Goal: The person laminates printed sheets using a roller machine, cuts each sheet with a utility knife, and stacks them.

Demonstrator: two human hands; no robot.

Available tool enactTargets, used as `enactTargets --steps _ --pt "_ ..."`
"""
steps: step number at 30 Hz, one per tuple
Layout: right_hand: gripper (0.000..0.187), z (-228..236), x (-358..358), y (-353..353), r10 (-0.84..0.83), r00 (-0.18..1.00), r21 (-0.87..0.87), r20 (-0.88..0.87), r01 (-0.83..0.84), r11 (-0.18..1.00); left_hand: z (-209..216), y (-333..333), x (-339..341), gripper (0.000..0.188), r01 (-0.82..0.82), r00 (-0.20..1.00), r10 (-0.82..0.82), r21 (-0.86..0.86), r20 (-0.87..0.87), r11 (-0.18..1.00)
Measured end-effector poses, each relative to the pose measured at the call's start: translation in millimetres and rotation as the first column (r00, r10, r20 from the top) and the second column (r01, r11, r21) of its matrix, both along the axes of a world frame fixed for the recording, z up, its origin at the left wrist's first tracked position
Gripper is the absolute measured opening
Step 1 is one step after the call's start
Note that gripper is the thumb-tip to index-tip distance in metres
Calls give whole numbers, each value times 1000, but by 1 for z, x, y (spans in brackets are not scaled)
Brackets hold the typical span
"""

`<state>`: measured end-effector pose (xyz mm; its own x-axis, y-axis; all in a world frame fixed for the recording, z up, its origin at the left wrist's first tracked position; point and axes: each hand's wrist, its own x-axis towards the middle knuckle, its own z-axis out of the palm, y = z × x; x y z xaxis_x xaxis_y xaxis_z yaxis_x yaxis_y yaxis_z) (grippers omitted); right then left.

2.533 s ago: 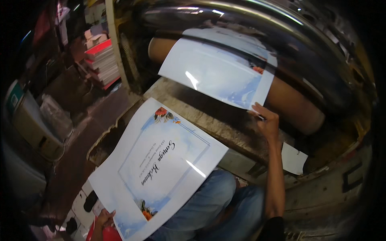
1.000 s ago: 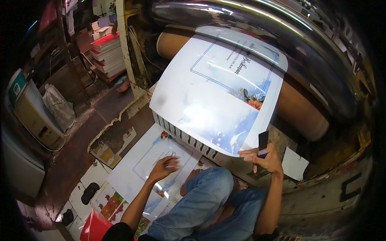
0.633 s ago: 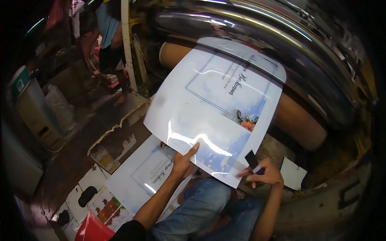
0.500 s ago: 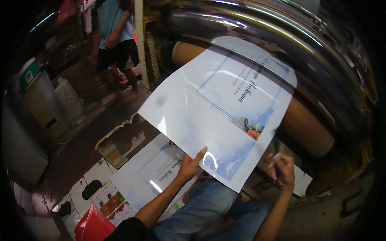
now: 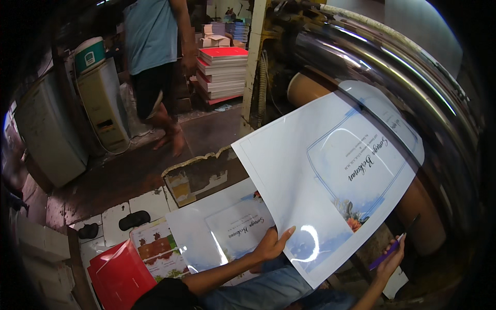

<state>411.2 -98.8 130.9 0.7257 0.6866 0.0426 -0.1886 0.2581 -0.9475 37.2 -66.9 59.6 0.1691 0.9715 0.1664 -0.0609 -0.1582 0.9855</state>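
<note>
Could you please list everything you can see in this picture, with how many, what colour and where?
glossy printed sheet: one, white and pale blue, coming off the machine, centre right
steel roller: one, silver, upper right
cardboard roll: one, brown, under the sheet
stacked printed sheets: one pile, white, lower centre
red folder: one, lower left
book stacks: several, red and white, top centre
other person: one, blue shirt, upper left
left hand: holds the sheet's lower edge
right hand: holds a purple tool
</note>
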Motion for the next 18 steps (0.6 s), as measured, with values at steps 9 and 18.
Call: enactTargets --steps 9,18 --pt "34 0 -10 7 -1 1000 -30 21 1 1000 -22 -23 -14 38 -49 998 49 -11 -25 999" --pt "34 -10 15 -2 4 998 -103 64 2 995 -36 -49 -27 36 -21 995 24 23 -100 1000"
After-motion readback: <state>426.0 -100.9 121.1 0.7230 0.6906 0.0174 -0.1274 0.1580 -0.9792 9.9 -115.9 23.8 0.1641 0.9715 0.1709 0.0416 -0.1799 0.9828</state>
